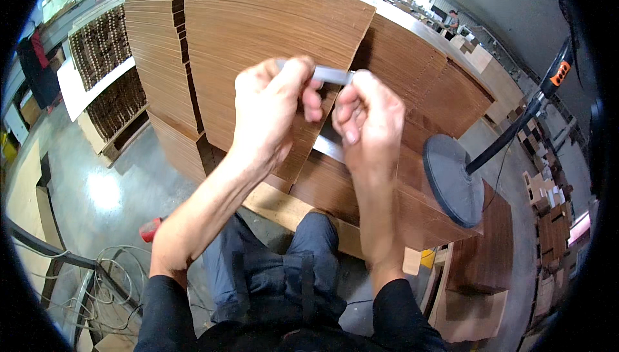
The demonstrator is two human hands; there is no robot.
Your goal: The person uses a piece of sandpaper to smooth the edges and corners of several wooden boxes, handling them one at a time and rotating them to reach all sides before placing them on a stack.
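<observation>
Pinched a short grey strip (332, 75) between left grip (267, 100) and right grip (377, 110), with thumb and fingers of each closed on one end. Held the strip raised in front of a tall stack of brown boards (277, 36), across that stack's right-hand edge as seen from above. Could not tell the strip's exact kind through the blur, nor any contact with the boards. Curled the lower fingers of both hands inward, just below the strip. Reached forward with both forearms bare and black sleeves (164, 316) at the elbows, above dark blue trousers (258, 281). Faced another brown stack (155, 55) to the left and a further one (425, 71) to the right, with a pale wooden beam (284, 209) low down, near the knees. Had a round black base (448, 181) and a slanting black pole (509, 134) to the right of the right forearm. Saw a red object (150, 229) just beside the left forearm, loose cables (116, 274) at lower left, and shiny grey floor (106, 191) beyond. Glimpsed a person (453, 21) far off at upper right.
</observation>
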